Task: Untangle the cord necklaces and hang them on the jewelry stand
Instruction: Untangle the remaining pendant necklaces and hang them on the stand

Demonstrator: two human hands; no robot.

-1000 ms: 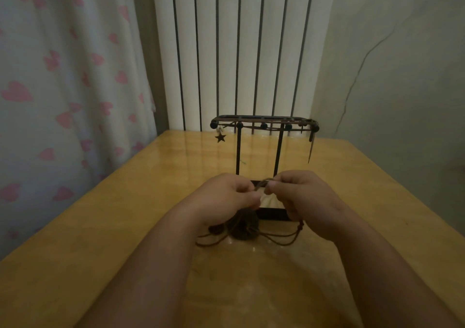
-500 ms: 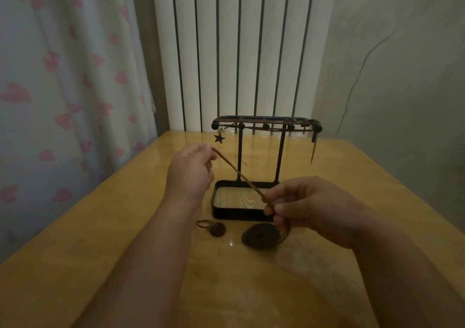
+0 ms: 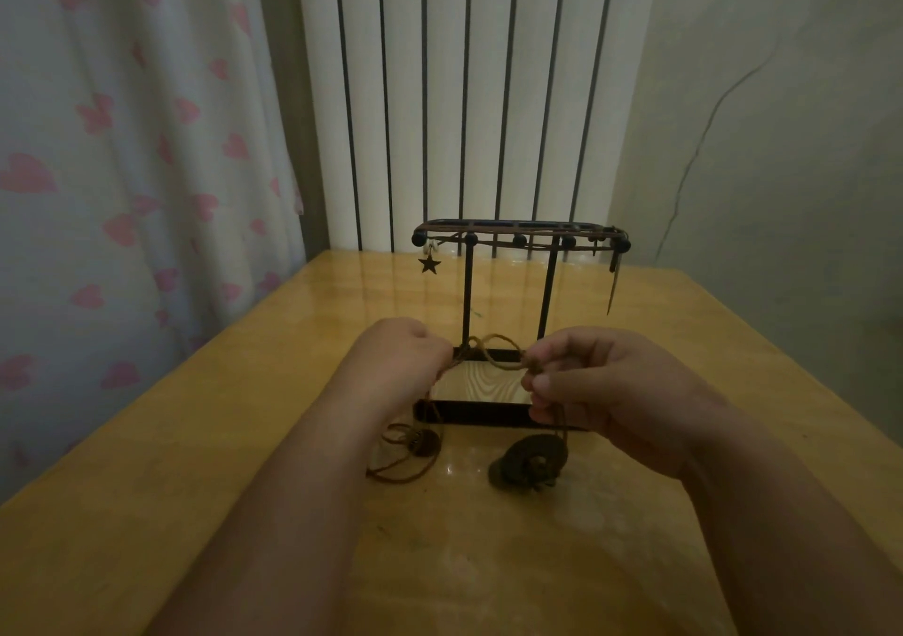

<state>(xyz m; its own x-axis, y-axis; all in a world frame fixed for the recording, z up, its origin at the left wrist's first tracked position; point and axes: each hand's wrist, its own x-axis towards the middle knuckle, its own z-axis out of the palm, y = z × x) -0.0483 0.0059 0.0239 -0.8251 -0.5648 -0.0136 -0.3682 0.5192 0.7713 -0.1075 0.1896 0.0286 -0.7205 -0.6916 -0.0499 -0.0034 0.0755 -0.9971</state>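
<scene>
Pinching one looped cord, two hands hover above two pendants before one stand.

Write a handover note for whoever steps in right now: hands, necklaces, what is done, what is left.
Left hand: grips the cord, fingers curled round it.
Right hand: pinches the same cord at its other side.
A tangled loop of cord runs between them, in front of the stand.
On the table: a small pendant below the left hand and a large round pendant below the right, both trailing cord.
Done: a star and a long pendant hang from the stand's top bar.
Left: work the loop free, then hang the cords on the stand.
</scene>
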